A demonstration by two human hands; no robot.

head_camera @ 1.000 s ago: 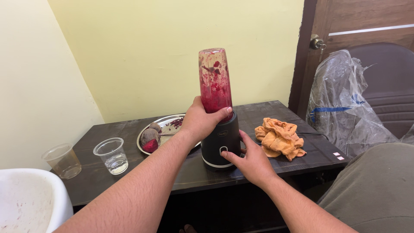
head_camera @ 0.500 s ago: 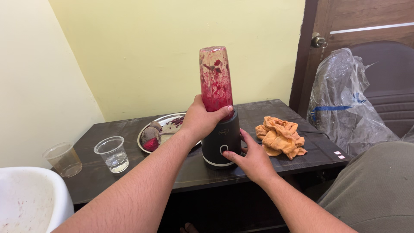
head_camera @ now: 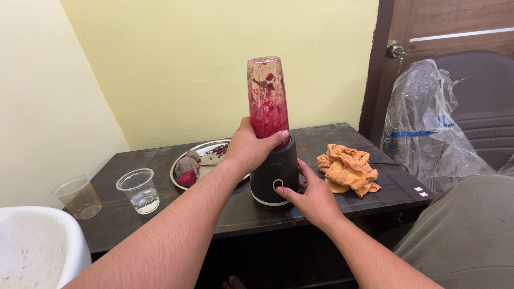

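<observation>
A small blender stands on the dark wooden table (head_camera: 364, 206). Its clear jar (head_camera: 267, 96) is smeared with red pulp and holds red mash at the bottom. My left hand (head_camera: 249, 150) wraps around the jar's lower end, just above the black base (head_camera: 274, 174). My right hand (head_camera: 313, 200) rests against the front right of the base, thumb on the button area. A steel plate (head_camera: 206, 152) behind my left arm carries a cut beetroot (head_camera: 186, 171) and red scraps.
Two clear plastic cups (head_camera: 138, 191) (head_camera: 78, 197) stand at the table's left end, one with a little water. An orange cloth (head_camera: 348, 169) lies to the right. A white basin (head_camera: 37, 246) sits lower left, a plastic-wrapped chair (head_camera: 428, 128) at right.
Almost nothing differs; the view shifted slightly, and both hands keep their places on the blender.
</observation>
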